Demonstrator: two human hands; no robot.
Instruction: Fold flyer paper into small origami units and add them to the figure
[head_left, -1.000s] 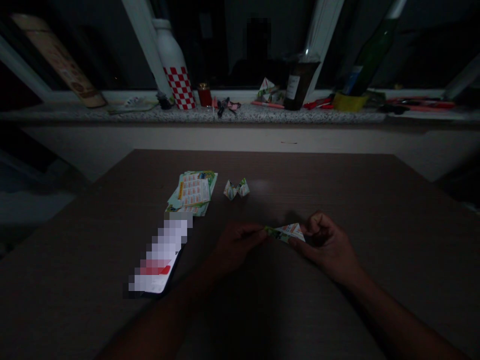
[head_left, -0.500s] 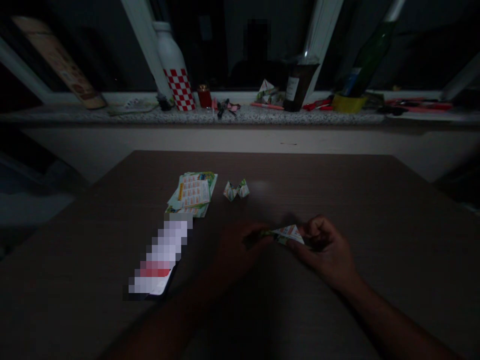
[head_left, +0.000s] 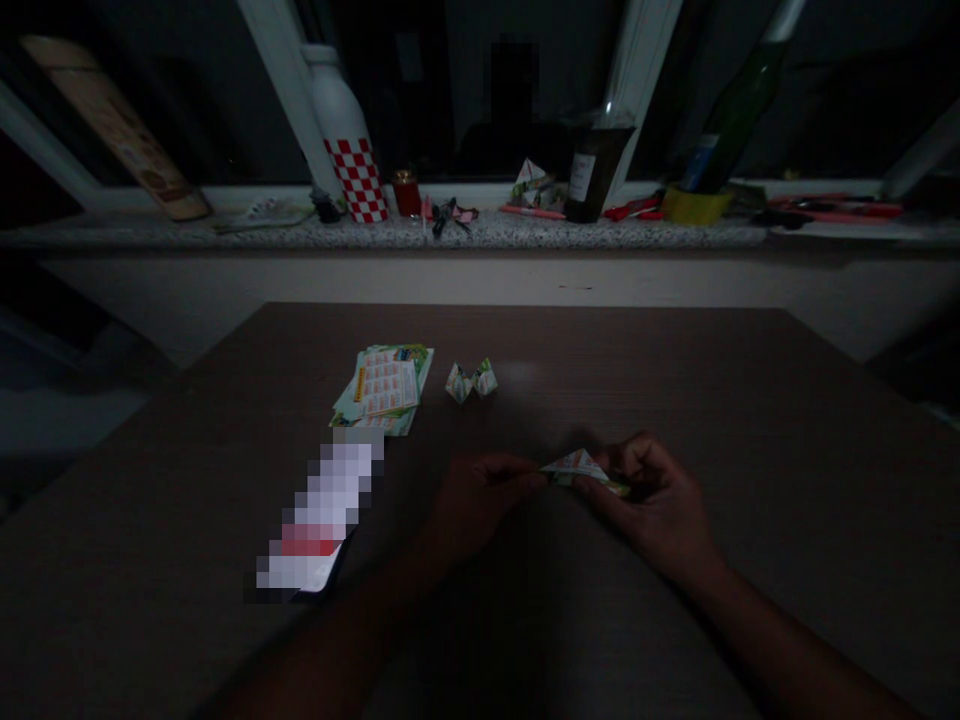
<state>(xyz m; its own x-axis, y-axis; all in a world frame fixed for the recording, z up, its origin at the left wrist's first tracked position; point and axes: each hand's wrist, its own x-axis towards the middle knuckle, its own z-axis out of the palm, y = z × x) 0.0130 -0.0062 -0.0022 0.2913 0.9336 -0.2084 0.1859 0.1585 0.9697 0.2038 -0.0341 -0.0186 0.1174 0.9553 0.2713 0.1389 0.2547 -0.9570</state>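
Between my two hands is a small folded piece of printed paper (head_left: 579, 464), white with orange print and green parts. My left hand (head_left: 484, 500) pinches its left end between thumb and fingers. On its right side, my right hand (head_left: 656, 500) grips it with the thumb in front and the fingers curled behind. Part of the paper is covered by the fingers. Beyond my hands stands a small folded paper piece (head_left: 472, 381) with two pointed wings. To its left lies a loose stack of printed paper sheets (head_left: 386, 385).
A phone (head_left: 319, 520) with a blurred-out screen lies on the brown table (head_left: 637, 370) left of my hands. Along the granite windowsill (head_left: 495, 232) stand a red-and-white checked bottle (head_left: 356, 170), a dark drink cup (head_left: 592, 175) and a green bottle (head_left: 739, 110).
The folded paper has tilted and flattened a little in my fingers, and a green edge now shows by my right hand. My left fingers have closed in at its left tip.
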